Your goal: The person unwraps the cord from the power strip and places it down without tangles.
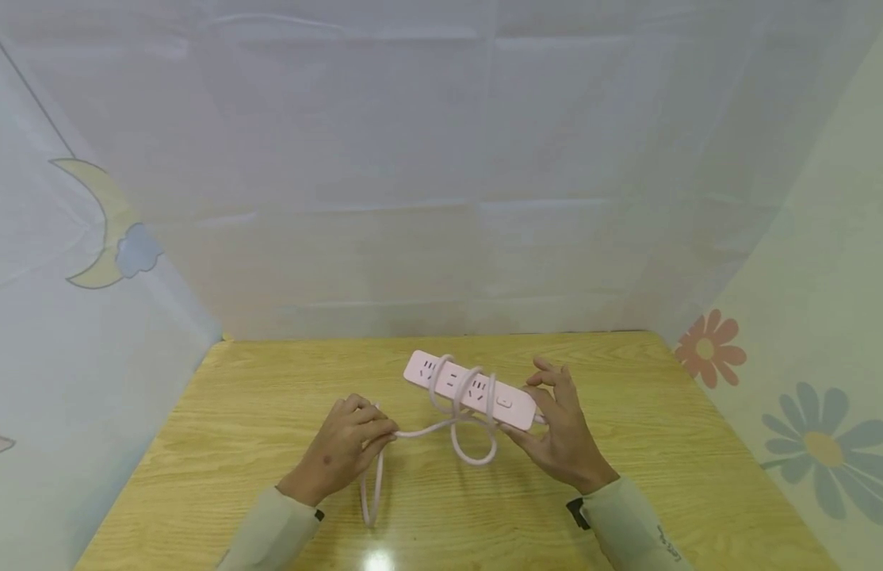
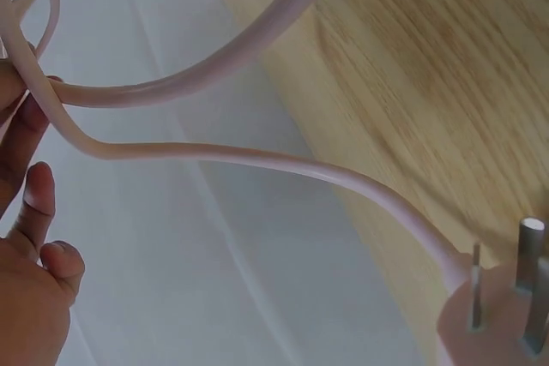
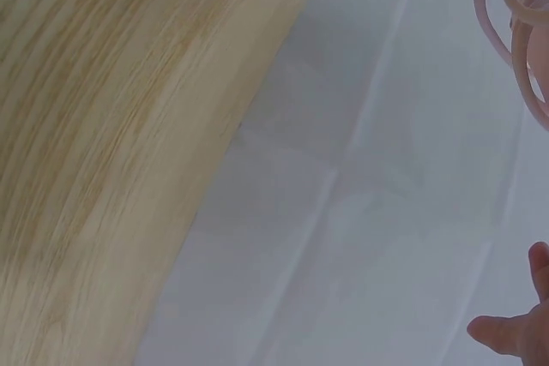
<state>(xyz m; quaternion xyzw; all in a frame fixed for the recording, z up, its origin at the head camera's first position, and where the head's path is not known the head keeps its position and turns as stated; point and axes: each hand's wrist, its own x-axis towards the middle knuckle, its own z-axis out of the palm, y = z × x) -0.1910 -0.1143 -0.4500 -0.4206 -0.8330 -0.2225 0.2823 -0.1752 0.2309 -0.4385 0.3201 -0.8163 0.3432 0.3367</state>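
A pink power strip [image 1: 513, 404] is held up over the table, tilted with its right end lower. Several loops of its pink cord [image 1: 475, 460] go around the body, and one loop hangs below. My right hand [image 1: 561, 432] grips the strip's right end between thumb and fingers. To the left, my left hand [image 1: 352, 444] pinches the cord, which runs from its fingertips to the strip, with another length hanging beneath. In the left wrist view, the plug [image 2: 489, 315] with metal prongs dangles from the cord [image 2: 257, 156]. At the right wrist view's edge only part of the wrapped strip shows.
A wooden table [image 1: 270, 381] lies under both hands. Pale sheeting [image 1: 441, 198] rises behind it, with a moon print on the left side and flower prints [image 1: 823, 448] on the right.
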